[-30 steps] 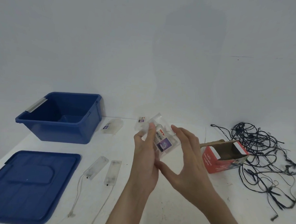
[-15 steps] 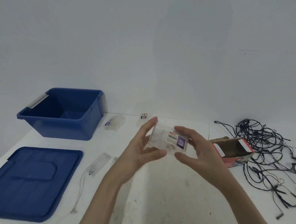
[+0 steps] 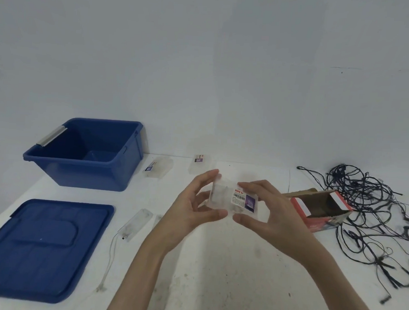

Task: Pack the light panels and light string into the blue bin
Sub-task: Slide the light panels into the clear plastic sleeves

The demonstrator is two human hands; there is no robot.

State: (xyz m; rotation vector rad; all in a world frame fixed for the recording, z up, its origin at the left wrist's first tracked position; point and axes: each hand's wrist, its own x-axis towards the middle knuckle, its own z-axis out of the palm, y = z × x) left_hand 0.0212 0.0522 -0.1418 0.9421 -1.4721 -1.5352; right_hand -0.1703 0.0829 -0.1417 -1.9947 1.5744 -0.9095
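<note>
My left hand (image 3: 191,208) and my right hand (image 3: 266,212) hold a clear plastic packet (image 3: 234,199) with a printed label between them, above the middle of the white table (image 3: 216,274). Each hand pinches an end between thumb and fingers. The open blue bin (image 3: 87,155) stands at the back left with nothing visible inside. A bare light panel (image 3: 136,224) with a thin wire lies left of my left arm; a second one is mostly hidden behind that arm. Two more clear packets (image 3: 156,170) (image 3: 198,162) lie near the wall. The dark light string (image 3: 373,216) sprawls tangled at the right.
The blue bin lid (image 3: 40,248) lies flat at the front left. An open red cardboard box (image 3: 321,208) lies on its side between my right hand and the light string. A pale wall rises right behind the table.
The packet turned from tilted to nearly level and faces me with its label. Both hands shifted from a loose hold to pinching its two ends. The view drifted slightly.
</note>
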